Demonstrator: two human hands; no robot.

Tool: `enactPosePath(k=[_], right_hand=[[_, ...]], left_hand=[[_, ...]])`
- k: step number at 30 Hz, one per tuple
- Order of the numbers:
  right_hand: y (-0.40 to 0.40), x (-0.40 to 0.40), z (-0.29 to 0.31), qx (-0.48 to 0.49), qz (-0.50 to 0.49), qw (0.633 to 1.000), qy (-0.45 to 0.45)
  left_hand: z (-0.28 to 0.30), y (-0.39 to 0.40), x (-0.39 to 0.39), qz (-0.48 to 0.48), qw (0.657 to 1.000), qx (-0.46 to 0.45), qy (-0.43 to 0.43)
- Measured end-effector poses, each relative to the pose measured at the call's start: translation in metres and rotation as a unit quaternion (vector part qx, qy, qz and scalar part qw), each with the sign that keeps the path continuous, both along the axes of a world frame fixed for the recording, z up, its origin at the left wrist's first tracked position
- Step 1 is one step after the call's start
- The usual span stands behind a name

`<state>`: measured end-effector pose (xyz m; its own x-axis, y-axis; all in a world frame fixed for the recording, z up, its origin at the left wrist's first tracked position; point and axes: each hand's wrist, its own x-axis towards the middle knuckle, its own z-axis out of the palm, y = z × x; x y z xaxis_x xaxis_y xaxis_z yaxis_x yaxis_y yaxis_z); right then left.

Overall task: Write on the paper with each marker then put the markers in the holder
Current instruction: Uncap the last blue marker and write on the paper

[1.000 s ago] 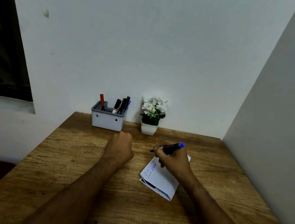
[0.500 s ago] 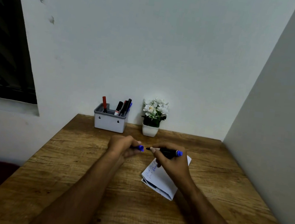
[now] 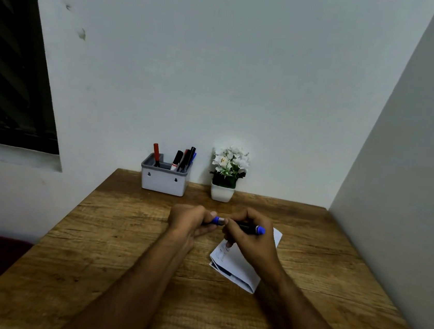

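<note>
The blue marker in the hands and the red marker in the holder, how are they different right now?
The blue marker lies roughly level above the table, gripped by the right hand, while the red marker stands nearly upright, alone at the left end of the holder. The left hand holds a blue cap at the blue marker's tip; no hand touches the red marker. Both are slim, with colour at their ends.

A wooden table (image 3: pixel 119 248) sits in a corner of pale walls (image 3: pixel 221 70), dark window (image 3: pixel 10 73) far left.
</note>
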<state>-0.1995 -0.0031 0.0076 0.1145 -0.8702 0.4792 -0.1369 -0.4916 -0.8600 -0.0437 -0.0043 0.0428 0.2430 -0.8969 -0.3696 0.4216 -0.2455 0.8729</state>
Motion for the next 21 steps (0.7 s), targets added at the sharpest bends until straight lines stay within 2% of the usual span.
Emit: enactPosePath(k=[11,17,21], right_hand=[[-0.009,0.015,0.012,0.019,0.006,0.997,-0.072],[-0.011,0.036,0.008,0.025,0.008,0.996,-0.089],[-0.006,0.051,0.003,0.042,0.054,0.993,-0.098]], left_hand=[[0.005,-0.001,-0.006,0.092,0.994,-0.01,0.054],[0.003,0.0,0.007,0.075,0.989,-0.024,0.125],[-0.006,0.001,0.016,0.079,0.984,-0.014,0.16]])
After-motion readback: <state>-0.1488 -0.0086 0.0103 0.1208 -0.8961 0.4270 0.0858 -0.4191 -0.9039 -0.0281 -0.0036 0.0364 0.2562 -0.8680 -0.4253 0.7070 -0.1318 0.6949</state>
